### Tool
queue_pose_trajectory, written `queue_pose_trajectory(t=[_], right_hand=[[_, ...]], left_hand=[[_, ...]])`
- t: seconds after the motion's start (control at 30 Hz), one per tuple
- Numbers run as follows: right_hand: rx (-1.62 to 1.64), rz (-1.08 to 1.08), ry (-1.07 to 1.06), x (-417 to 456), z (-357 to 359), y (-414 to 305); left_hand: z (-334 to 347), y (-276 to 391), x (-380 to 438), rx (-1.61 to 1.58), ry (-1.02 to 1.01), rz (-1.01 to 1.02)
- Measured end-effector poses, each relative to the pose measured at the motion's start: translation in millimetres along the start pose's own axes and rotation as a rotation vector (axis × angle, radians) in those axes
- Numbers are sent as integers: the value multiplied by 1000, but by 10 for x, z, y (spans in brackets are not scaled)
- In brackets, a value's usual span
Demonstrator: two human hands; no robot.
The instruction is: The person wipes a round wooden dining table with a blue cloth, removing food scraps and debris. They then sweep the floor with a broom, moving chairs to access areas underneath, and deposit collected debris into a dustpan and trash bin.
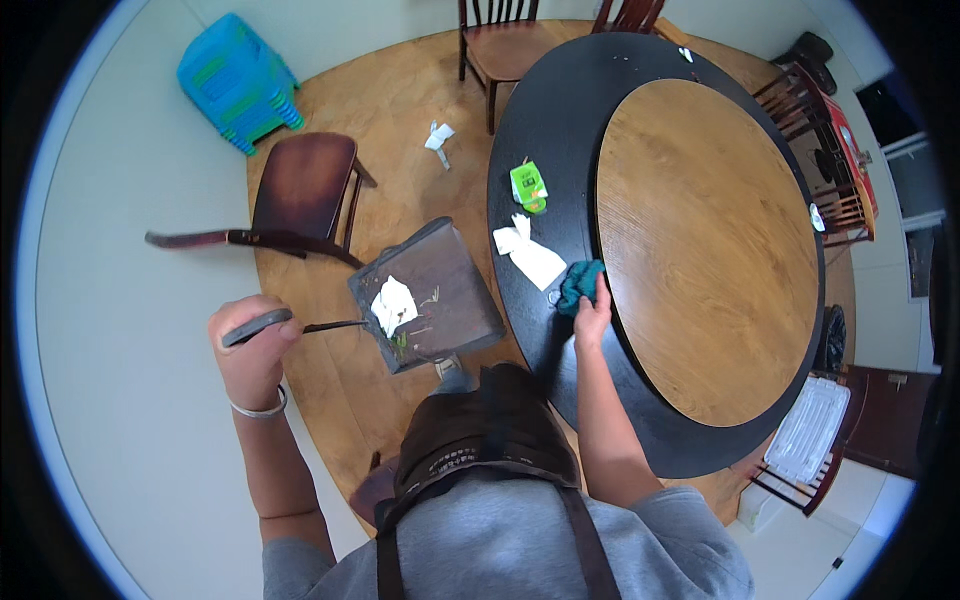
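Note:
My left hand (251, 349) grips the grey handle (259, 327) of a long-handled dustpan (457, 300). In the pan lie a crumpled white tissue (393, 305) and scraps of debris. My right hand (592, 315) holds a bunched dark green cloth (580, 285) on the black rim of a round table (540, 127), beside the raised wood-grain turntable (705, 255). Left of the cloth lie crumpled white tissues (531, 255), and past them a green packet (529, 186). A small clear object (554, 297) touches or nearly touches the cloth's left side.
Dark wooden chairs stand at the left (307, 180) and beyond the table (510, 49). Stacked blue-green plastic stools (236, 79) lean near the wall. A white tissue (439, 136) lies on the floor. Right of the table, a chair holds a clear plastic box (810, 427).

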State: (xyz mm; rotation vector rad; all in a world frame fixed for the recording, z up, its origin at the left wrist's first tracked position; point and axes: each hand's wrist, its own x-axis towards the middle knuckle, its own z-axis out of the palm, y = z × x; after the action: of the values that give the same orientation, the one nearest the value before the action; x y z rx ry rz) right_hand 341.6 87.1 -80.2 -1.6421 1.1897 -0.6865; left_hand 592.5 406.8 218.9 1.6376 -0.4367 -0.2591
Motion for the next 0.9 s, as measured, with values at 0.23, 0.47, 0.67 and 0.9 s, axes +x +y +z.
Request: queue_pose_trajectory(t=[0.23,0.47,0.67,0.9], right_hand=[[142,57,-286,-151,1564,-618],[213,204,143,526,786,-534],[-243,-17,129,1221,2253,-614],[262,212,-74,1682,2959,-1426]], left_hand=[[-21,-237,1178,116,-106,76],[121,-438,2303,-74,-138,50],[351,-609,3245,109,-333,177],[783,-762,4448,-1,-467,205]])
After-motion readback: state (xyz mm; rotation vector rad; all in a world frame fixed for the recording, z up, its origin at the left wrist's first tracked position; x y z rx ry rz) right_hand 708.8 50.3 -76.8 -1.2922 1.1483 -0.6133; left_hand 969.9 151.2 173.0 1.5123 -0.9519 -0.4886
